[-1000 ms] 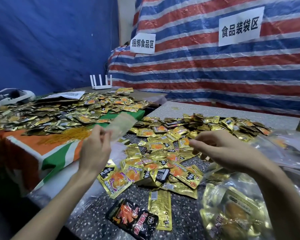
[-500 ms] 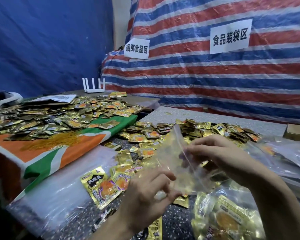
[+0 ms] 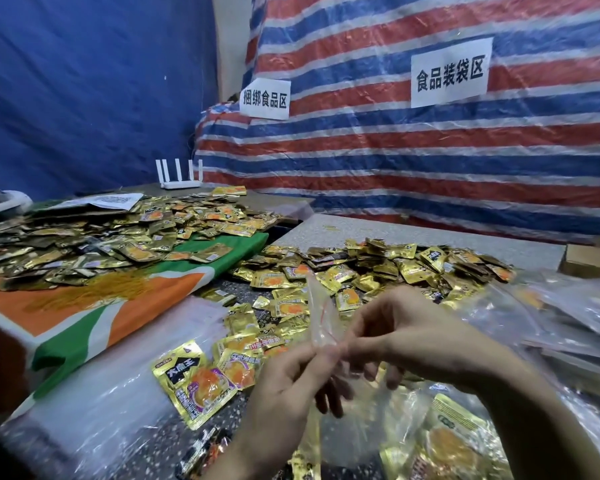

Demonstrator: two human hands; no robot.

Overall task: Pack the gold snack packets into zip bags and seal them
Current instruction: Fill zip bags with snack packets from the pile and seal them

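Head view: an empty clear zip bag (image 3: pixel 321 318) is held up over the worktop (image 3: pixel 413 233), its red zip line running down to where the two hands meet. Its edge is pinched between thumb and forefinger of the left hand (image 3: pixel 288 386), and the same edge is pinched just beside that by the fingertips of the right hand (image 3: pixel 406 337), the other fingers being loosely curled. No packet can be seen inside the bag. The gold snack packets (image 3: pixel 378 268) are spread in a loose heap on the worktop behind the hands, with a few more lying near the front (image 3: pixel 194 386). Bags already filled with packets (image 3: pixel 447 441) lie at the lower right, under the right wrist.

The step in hand is judged to be the opening of a fresh bag's mouth, ahead of any filling. For the next move, the two lips of the zip would have to be pulled apart. One hand would then be freed to gather packets from the heap while the mouth is kept open by the other.
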